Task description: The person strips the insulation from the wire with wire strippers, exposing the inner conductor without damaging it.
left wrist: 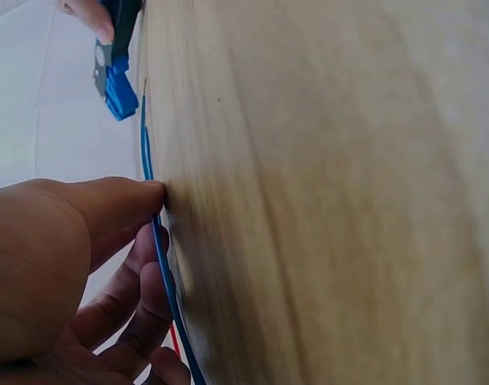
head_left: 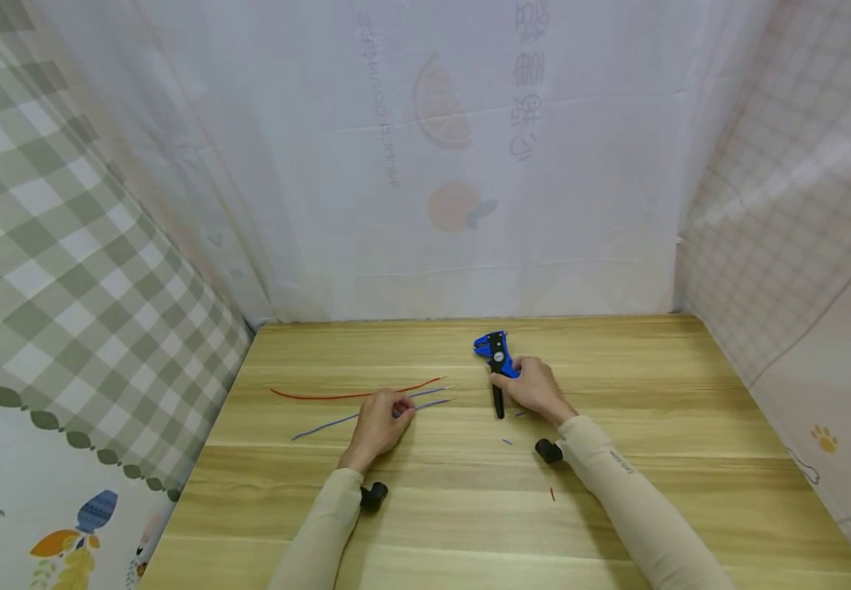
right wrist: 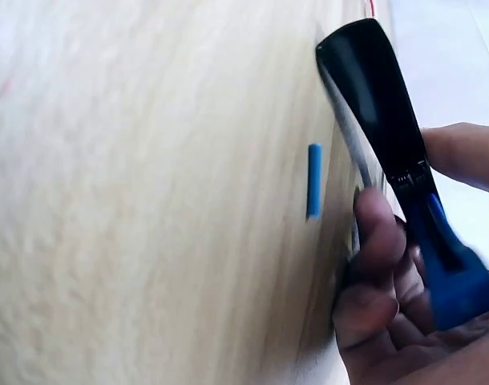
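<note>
My left hand pinches a blue wire between thumb and fingertips, close over the table. In the head view this lower blue wire runs out on both sides of the hand, its right end stripped. A second blue wire, partly hidden by the hand, lies just beyond it. Farther back is a longer red wire, slightly bowed. My right hand holds a blue and black wire stripper, its head pointing away from me and its black handle toward me.
Short blue insulation pieces and a red piece lie on the wooden table near the right forearm. A white printed cloth hangs at the back edge, with patterned cloths at both sides.
</note>
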`<state>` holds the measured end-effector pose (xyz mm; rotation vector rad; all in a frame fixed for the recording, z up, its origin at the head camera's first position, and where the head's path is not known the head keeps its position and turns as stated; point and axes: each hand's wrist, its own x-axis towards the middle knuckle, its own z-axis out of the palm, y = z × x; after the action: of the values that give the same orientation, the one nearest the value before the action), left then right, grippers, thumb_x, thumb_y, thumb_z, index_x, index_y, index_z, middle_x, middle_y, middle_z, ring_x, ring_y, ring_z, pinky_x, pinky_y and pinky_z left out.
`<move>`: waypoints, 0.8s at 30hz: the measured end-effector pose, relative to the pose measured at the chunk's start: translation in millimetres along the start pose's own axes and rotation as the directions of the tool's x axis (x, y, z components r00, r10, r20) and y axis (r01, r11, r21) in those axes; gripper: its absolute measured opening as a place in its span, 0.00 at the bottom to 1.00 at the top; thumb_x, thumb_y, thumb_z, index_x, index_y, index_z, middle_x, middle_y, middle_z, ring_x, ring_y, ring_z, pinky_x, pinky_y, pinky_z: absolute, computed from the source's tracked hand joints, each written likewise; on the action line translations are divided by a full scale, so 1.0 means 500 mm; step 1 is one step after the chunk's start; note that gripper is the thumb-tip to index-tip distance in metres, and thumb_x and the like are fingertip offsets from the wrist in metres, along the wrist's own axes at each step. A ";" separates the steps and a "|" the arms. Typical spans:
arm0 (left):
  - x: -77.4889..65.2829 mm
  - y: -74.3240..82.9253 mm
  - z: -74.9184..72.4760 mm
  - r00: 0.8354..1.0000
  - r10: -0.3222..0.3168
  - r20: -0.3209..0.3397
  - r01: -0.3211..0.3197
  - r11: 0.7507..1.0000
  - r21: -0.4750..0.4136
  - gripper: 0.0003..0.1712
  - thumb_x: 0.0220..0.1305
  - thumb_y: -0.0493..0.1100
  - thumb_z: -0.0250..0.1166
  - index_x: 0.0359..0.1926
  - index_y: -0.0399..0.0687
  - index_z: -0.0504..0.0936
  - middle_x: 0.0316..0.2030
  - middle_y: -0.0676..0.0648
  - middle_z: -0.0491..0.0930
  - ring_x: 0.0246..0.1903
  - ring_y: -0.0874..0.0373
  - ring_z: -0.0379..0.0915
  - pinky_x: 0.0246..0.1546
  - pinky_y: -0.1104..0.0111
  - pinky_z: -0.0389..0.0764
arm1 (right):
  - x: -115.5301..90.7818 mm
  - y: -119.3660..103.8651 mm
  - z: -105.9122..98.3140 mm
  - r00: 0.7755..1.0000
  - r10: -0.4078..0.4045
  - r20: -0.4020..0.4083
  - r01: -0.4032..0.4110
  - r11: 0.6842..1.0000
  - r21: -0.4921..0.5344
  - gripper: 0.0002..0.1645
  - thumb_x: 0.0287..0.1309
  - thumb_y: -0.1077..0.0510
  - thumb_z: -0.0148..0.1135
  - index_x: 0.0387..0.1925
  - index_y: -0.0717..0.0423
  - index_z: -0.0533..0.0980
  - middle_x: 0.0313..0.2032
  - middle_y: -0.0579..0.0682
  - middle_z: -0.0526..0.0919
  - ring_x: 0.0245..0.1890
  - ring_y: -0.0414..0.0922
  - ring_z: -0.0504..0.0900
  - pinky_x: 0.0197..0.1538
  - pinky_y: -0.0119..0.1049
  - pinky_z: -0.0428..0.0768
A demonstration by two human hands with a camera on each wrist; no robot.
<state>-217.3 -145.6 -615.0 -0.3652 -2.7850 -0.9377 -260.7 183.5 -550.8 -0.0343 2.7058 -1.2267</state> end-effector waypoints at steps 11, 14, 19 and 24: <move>0.004 -0.008 0.006 1.000 0.008 -0.003 -0.008 1.000 0.012 0.05 0.69 0.42 0.81 0.35 0.58 0.95 0.30 0.62 0.88 0.31 0.74 0.75 0.36 0.74 0.80 | 0.005 0.019 -0.001 0.996 -0.051 -0.071 0.046 0.997 -0.066 0.25 0.66 0.38 0.77 0.32 0.55 0.82 0.23 0.43 0.74 0.29 0.44 0.73 0.32 0.36 0.68; 0.003 -0.006 0.004 1.000 -0.001 0.004 0.001 1.000 0.010 0.06 0.69 0.42 0.81 0.34 0.59 0.95 0.30 0.62 0.88 0.31 0.74 0.75 0.37 0.74 0.80 | 0.021 0.043 0.007 0.995 -0.057 -0.080 0.050 0.995 -0.090 0.28 0.65 0.34 0.78 0.36 0.54 0.84 0.27 0.45 0.78 0.31 0.45 0.75 0.34 0.36 0.70; 0.002 -0.008 0.003 1.000 0.012 -0.007 -0.012 1.000 -0.004 0.05 0.69 0.42 0.81 0.34 0.59 0.95 0.30 0.61 0.89 0.31 0.73 0.76 0.37 0.74 0.80 | 0.046 0.082 0.024 0.981 -0.132 -0.140 0.114 0.985 -0.132 0.32 0.62 0.29 0.78 0.34 0.54 0.85 0.28 0.47 0.81 0.31 0.47 0.76 0.34 0.37 0.69; -0.002 -0.004 -0.002 0.998 0.051 -0.040 -0.052 0.998 -0.028 0.04 0.68 0.41 0.81 0.34 0.55 0.94 0.30 0.57 0.90 0.31 0.69 0.79 0.35 0.72 0.79 | 0.049 0.087 0.031 0.950 -0.237 -0.203 0.202 0.963 -0.176 0.32 0.61 0.30 0.80 0.27 0.54 0.83 0.23 0.47 0.80 0.28 0.46 0.75 0.41 0.40 0.70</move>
<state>-216.9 -148.0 -615.4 -0.4160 -2.7160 -0.9642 -279.9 198.4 -597.2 -0.2391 3.0581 -1.1353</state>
